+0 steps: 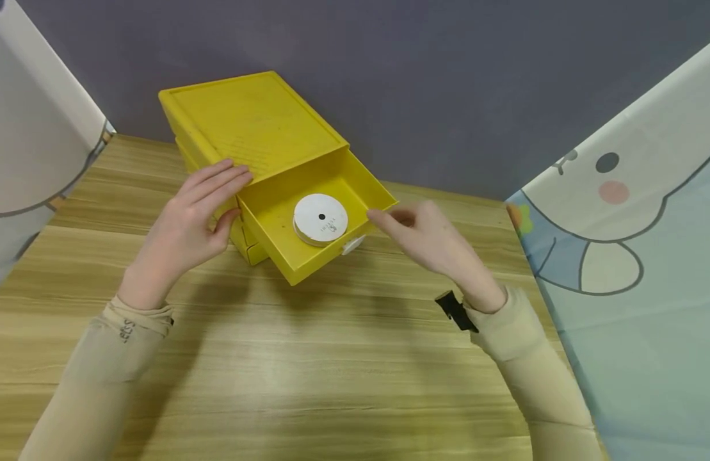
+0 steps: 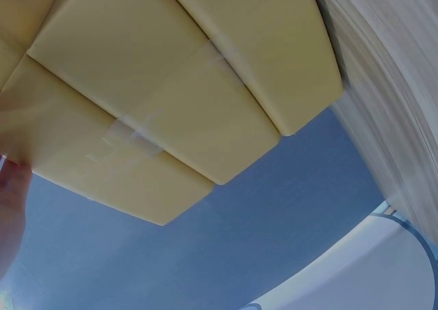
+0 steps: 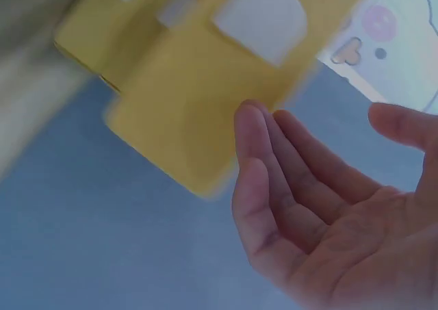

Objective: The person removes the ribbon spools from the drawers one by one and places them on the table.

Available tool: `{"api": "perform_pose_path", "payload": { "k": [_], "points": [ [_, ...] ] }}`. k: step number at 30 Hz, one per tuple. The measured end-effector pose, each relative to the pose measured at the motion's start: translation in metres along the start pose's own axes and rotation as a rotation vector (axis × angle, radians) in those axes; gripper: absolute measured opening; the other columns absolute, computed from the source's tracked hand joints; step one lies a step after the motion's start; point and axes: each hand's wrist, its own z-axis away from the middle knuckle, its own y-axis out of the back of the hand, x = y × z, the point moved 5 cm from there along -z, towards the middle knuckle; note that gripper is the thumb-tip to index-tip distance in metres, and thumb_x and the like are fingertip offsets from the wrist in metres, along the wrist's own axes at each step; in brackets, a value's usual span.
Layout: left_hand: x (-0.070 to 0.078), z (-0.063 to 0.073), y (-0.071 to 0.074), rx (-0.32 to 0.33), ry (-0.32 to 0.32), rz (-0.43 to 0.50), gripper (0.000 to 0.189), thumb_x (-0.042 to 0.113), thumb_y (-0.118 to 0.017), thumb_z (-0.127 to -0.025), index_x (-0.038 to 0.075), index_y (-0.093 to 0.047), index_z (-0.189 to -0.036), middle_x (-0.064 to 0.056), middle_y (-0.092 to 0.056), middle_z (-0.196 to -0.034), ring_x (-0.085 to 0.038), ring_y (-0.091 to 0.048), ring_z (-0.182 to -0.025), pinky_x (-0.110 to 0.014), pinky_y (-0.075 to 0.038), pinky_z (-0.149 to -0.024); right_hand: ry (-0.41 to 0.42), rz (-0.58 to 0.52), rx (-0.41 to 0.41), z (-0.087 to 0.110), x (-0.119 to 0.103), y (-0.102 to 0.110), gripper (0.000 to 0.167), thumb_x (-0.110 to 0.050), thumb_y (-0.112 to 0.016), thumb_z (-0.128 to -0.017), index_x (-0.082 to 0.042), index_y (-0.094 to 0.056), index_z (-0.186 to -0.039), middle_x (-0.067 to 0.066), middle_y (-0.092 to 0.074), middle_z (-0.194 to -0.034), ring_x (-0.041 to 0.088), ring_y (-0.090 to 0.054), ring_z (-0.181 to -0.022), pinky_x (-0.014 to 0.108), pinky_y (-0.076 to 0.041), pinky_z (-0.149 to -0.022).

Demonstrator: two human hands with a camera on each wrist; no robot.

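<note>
A yellow drawer cabinet [image 1: 257, 118] stands angled against the wall, its top drawer [image 1: 311, 264] pulled out. Inside that drawer lies a round white spool [image 1: 311, 221] with a small dark centre hole and print on its face. My left hand [image 1: 184, 224] rests its straight fingers on the cabinet's top at the front left corner; part of it shows at the left wrist view's edge [image 2: 12, 207]. My right hand [image 1: 426, 240] is by the drawer's right front corner, holding nothing. In the right wrist view its loosely bent fingers [image 3: 253, 128] are beside the drawer front, thumb apart.
Under everything is a wood-grain table [image 1: 308, 371]. A dark wall [image 1: 424, 83] stands behind the cabinet, and cartoon-printed cloths hang at the left [image 1: 38, 115] and right [image 1: 648, 320]. A white handle [image 1: 353, 244] sticks out from the drawer front.
</note>
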Motion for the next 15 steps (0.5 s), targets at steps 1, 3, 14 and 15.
{"api": "perform_pose_path", "payload": {
  "k": [1, 3, 14, 15],
  "points": [
    [0.000, 0.000, 0.000, -0.001, -0.002, 0.000, 0.061, -0.021, -0.063, -0.070, -0.002, -0.059, -0.127, -0.020, -0.060, -0.131, -0.037, -0.050, -0.128, -0.031, -0.034, -0.119, 0.009, 0.011, 0.001, -0.001, -0.005, 0.006, 0.039, -0.049, -0.049, -0.095, -0.016, -0.071, -0.095, -0.002, -0.048, -0.059, 0.015, -0.040, -0.054, 0.027, -0.038, -0.053],
    [0.001, 0.000, 0.001, -0.005, -0.006, -0.002, 0.061, -0.021, -0.063, -0.070, -0.003, -0.058, -0.128, -0.021, -0.060, -0.131, -0.038, -0.049, -0.128, -0.032, -0.034, -0.119, 0.023, 0.030, -0.003, -0.004, -0.016, 0.015, 0.039, -0.046, -0.051, -0.094, -0.015, -0.071, -0.109, 0.000, -0.064, -0.074, 0.015, -0.055, -0.065, 0.029, -0.048, -0.063],
    [0.000, -0.001, 0.001, -0.039, -0.024, -0.026, 0.060, -0.019, -0.062, -0.072, -0.004, -0.055, -0.130, -0.022, -0.058, -0.133, -0.039, -0.048, -0.129, -0.036, -0.035, -0.119, 0.097, 0.227, -0.254, -0.045, -0.061, 0.019, 0.051, -0.038, -0.056, -0.094, -0.006, -0.053, -0.134, 0.013, -0.063, -0.125, 0.024, -0.062, -0.109, 0.039, -0.054, -0.092],
    [0.000, -0.001, 0.001, -0.039, -0.023, -0.026, 0.060, -0.019, -0.062, -0.072, -0.004, -0.055, -0.130, -0.022, -0.058, -0.133, -0.039, -0.048, -0.129, -0.036, -0.035, -0.119, 0.098, 0.242, -0.284, -0.049, -0.064, 0.018, 0.053, -0.038, -0.056, -0.094, -0.006, -0.051, -0.136, 0.014, -0.062, -0.127, 0.025, -0.060, -0.112, 0.040, -0.053, -0.094]
  ]
}}
